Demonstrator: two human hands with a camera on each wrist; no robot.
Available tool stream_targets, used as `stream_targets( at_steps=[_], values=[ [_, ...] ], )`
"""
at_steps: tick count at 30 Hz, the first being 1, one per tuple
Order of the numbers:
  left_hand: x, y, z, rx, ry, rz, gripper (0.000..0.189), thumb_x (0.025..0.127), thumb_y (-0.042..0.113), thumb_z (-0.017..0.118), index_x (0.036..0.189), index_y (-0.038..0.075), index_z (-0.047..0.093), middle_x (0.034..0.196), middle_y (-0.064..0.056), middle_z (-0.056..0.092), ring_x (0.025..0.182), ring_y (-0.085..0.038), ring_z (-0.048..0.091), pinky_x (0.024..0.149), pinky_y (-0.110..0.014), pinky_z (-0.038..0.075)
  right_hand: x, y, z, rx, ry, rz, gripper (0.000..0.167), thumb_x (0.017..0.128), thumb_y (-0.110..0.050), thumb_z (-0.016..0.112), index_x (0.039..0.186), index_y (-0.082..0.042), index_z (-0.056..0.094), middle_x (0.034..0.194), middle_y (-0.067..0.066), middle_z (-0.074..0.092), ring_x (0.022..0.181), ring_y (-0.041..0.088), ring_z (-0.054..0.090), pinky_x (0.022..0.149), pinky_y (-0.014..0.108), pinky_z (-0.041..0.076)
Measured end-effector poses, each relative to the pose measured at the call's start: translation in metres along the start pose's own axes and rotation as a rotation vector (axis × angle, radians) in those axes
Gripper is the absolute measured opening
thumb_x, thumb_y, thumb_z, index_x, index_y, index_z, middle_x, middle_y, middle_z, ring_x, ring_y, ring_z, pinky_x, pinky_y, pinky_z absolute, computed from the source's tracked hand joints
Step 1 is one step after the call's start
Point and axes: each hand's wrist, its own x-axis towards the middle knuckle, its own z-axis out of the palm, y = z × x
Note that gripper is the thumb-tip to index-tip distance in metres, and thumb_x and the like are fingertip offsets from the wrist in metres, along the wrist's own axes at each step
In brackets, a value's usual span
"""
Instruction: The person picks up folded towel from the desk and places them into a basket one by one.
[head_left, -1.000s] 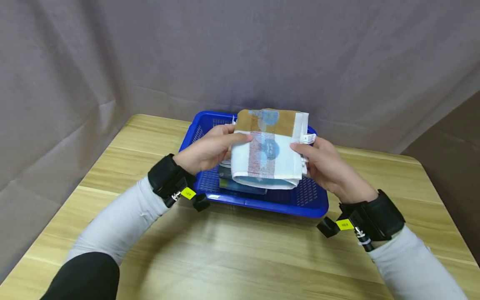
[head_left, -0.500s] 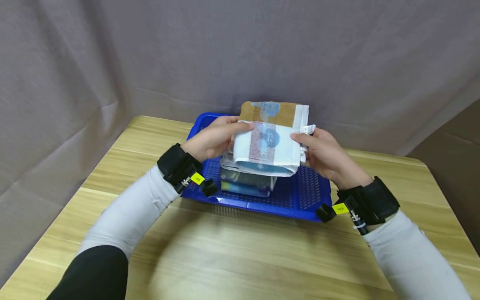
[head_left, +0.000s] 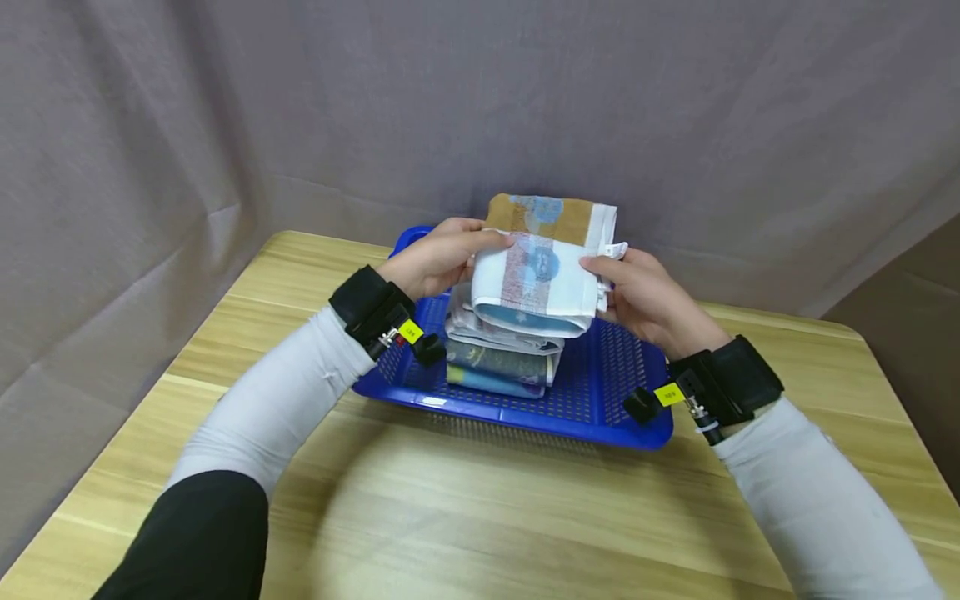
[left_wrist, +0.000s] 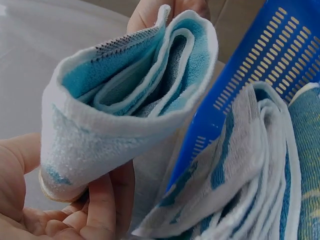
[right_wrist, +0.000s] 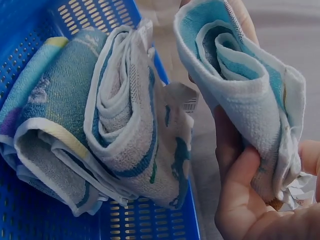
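Observation:
Both hands hold one folded towel, white and brown with blue circles, above a blue basket. My left hand pinches its left side, thumb on top and fingers beneath. On the right side, my right hand grips it by a white tag in the same way. The wrist views show its rolled layers, light blue inside. Under it, folded towels are stacked in the basket: a greyish-white towel, a dark teal towel and a light blue towel.
The blue plastic basket with perforated walls stands towards the back of a wooden table. A grey cloth hangs behind the table. Black bands with small cameras sit on both wrists.
The hands have lifted the white and brown towel slightly up and back. More of the stacked towels in the basket shows beneath it. Both hands keep their hold.

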Motion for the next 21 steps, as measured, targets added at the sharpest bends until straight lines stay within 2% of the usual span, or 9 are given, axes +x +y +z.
stream_targets(
  at_steps=[7, 12, 16, 21],
  values=[
    [0.005, -0.005, -0.005, -0.007, 0.019, -0.021, 0.047, 0.102, 0.017, 0.056, 0.144, 0.000, 0.041, 0.112, -0.011, 0.062, 0.086, -0.013, 0.066, 0.069, -0.021, 0.057, 0.011, 0.005, 0.002, -0.074, 0.015, 0.013, 0.019, 0.104, -0.023, 0.050, 0.120, -0.015, 0.043, 0.089, -0.010, 0.070, 0.079, 0.005, 0.069, 0.070, 0.023, 0.054],
    [0.008, -0.013, -0.008, 0.011, 0.044, -0.059, 0.046, 0.101, 0.018, 0.057, 0.142, 0.000, 0.044, 0.113, -0.010, 0.062, 0.088, -0.014, 0.065, 0.071, -0.022, 0.057, 0.018, 0.012, 0.004, -0.069, 0.014, 0.042, 0.014, 0.104, -0.021, 0.048, 0.116, -0.015, 0.044, 0.085, -0.012, 0.069, 0.076, 0.005, 0.068, 0.071, 0.022, 0.053],
    [0.010, -0.020, -0.010, 0.005, 0.042, -0.081, 0.043, 0.102, 0.019, 0.056, 0.140, 0.001, 0.046, 0.112, -0.011, 0.063, 0.087, -0.015, 0.066, 0.070, -0.023, 0.058, 0.020, 0.019, 0.005, -0.071, 0.010, 0.065, 0.013, 0.104, -0.021, 0.048, 0.115, -0.013, 0.044, 0.084, -0.012, 0.069, 0.075, 0.004, 0.067, 0.070, 0.022, 0.053],
    [0.010, -0.027, -0.011, -0.009, 0.038, -0.075, 0.043, 0.101, 0.017, 0.057, 0.140, 0.001, 0.046, 0.110, -0.010, 0.063, 0.085, -0.014, 0.067, 0.069, -0.023, 0.057, 0.019, 0.027, 0.004, -0.111, 0.023, 0.087, 0.018, 0.105, -0.024, 0.049, 0.118, -0.014, 0.044, 0.089, -0.012, 0.067, 0.078, 0.005, 0.067, 0.072, 0.022, 0.052]
  ],
)
